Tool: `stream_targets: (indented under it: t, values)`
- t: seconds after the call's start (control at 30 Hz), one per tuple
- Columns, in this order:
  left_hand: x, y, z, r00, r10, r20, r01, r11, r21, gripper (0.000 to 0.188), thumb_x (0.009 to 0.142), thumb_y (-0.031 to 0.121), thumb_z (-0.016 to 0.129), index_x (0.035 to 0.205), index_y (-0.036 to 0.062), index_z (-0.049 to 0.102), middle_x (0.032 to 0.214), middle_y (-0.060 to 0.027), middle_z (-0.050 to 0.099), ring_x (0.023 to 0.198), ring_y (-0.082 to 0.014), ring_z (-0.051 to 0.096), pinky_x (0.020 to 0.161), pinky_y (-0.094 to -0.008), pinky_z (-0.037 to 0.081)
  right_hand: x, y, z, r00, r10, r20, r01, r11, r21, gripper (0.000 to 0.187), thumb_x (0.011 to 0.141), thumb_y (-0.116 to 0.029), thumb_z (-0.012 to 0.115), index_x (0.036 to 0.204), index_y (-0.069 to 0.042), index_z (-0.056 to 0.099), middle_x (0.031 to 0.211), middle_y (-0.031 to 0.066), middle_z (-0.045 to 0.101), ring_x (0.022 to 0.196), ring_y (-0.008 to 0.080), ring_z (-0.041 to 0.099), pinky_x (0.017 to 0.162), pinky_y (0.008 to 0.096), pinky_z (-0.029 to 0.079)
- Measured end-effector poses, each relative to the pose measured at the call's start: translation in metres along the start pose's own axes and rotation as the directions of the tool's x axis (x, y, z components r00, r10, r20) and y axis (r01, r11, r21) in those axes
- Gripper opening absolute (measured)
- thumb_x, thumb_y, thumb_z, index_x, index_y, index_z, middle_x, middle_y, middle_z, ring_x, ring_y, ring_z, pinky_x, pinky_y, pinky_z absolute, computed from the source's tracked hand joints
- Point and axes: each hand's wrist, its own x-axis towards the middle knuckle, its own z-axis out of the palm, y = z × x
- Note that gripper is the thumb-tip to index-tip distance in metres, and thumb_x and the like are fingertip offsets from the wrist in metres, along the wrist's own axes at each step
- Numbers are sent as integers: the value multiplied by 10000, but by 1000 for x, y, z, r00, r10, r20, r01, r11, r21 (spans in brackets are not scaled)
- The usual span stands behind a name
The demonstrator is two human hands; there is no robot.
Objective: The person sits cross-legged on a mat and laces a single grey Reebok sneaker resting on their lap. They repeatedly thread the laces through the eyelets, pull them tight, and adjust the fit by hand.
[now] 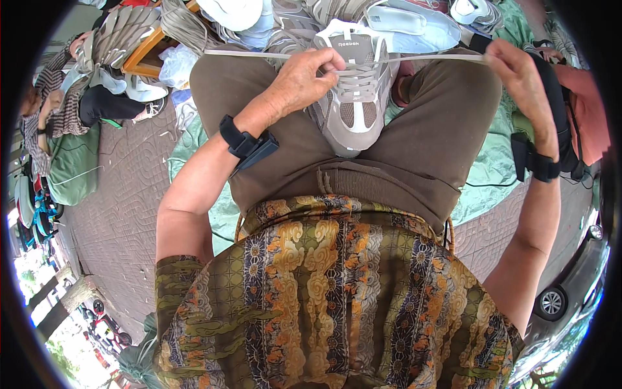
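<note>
A grey and white sneaker [350,115] rests between my knees, its toe toward me. Flat pale shoelaces [427,58] run crosswise through its eyelets. My left hand [304,78] is at the upper left of the lacing, thumb and forefinger pinched on the lace; a loose lace end stretches left beyond it, over my knee. Out to the right, above my right knee, my right hand [515,68] has its fingers closed on the other lace end. That length is drawn nearly straight from the shoe.
More shoes [414,26] lie piled beyond my knees. An orange wooden frame [144,52] and a clear plastic bag [177,65] are at the far left. Green sheeting [483,194] spreads under me on brick paving [123,194]. People sit close on both sides; a parked car [564,292] is at the right.
</note>
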Motion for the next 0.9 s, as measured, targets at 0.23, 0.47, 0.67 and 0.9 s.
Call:
stream_targets:
  t: [0.23, 0.47, 0.67, 0.9]
  values:
    - [9, 1, 8, 969, 240, -65, -222, 952, 211, 278, 787, 7, 579, 1055, 80, 591, 999, -81, 605, 945, -296, 579, 819, -386, 494, -16, 25, -49, 991, 136, 6, -136, 990, 30, 157, 977, -188, 530, 844, -108, 502, 702, -109, 332, 616, 1, 280, 529, 199, 211]
    - [14, -10, 13, 948, 319, 26, -292, 829, 477, 277, 763, -46, 549, 1012, 74, 572, 1005, -97, 563, 969, -327, 548, 842, -416, 492, 27, 61, -61, 997, 77, -30, -79, 995, -57, 195, 973, -244, 550, 845, -101, 510, 687, -100, 332, 601, 18, 298, 522, 218, 242]
    - [19, -13, 12, 962, 266, 54, -261, 850, 458, 260, 773, -41, 531, 997, 81, 583, 1000, -107, 558, 983, -318, 551, 847, -429, 487, 79, 163, -35, 966, -195, -167, 113, 907, -407, 177, 957, -212, 560, 923, -38, 551, 705, 16, 507, 648, 93, 452, 593, 272, 396]
    - [29, -4, 2, 990, 97, 103, -123, 949, 289, 232, 792, 68, 571, 1020, 90, 608, 999, -108, 644, 978, -320, 612, 843, -434, 496, 92, 75, 11, 950, -275, -150, 180, 869, -461, 236, 791, -123, 650, 999, -12, 633, 871, 209, 647, 814, 366, 633, 720, 441, 485]
